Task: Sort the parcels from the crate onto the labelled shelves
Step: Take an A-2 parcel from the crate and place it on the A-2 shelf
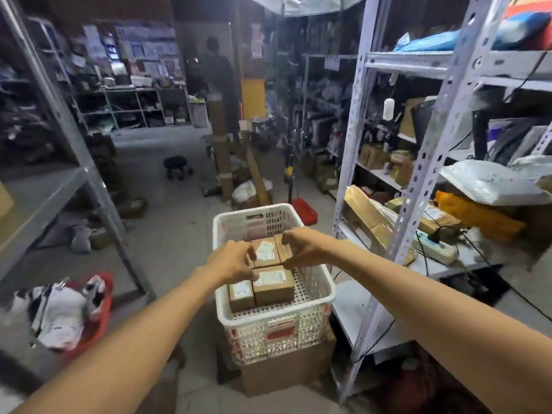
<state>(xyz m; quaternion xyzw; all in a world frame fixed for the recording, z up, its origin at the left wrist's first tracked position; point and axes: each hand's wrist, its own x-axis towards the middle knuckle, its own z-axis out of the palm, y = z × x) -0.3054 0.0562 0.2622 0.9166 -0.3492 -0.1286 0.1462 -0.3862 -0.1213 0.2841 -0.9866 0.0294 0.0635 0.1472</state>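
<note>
At far left, shows a grey shelf unit (44,189) and, lower, a red basket (89,339) of bagged goods on the floor, both well apart from the work; with the left hand (236,261), grips the left end of the held parcel (264,253), fingers curled round its edge; holds that parcel straight ahead on the midline, within the outline of the white crate (251,211) and above two more parcels (273,283) lying flat on the crate floor; cannot tell whether one wide box or two small boxes pressed side by side, given a seam right of the white label; either way, sets the long axis left to right, from one hand to the other, label face up, short ends toward the palms; with the right hand (301,249), clamps the right end likewise, fingers bent over the top edge; places both hands equally near, neither leading; rests the crate on a cardboard box (286,366) on the floor; at right, just beside the crate, shows the white slotted shelves (418,174), loaded with parcels and bags, shelf labels too small to read; judging from this layout, calls for a lift clear of the rim and a swing rightward, right arm nearer the shelves, long axis probably turning to run along a shelf edge.
</note>
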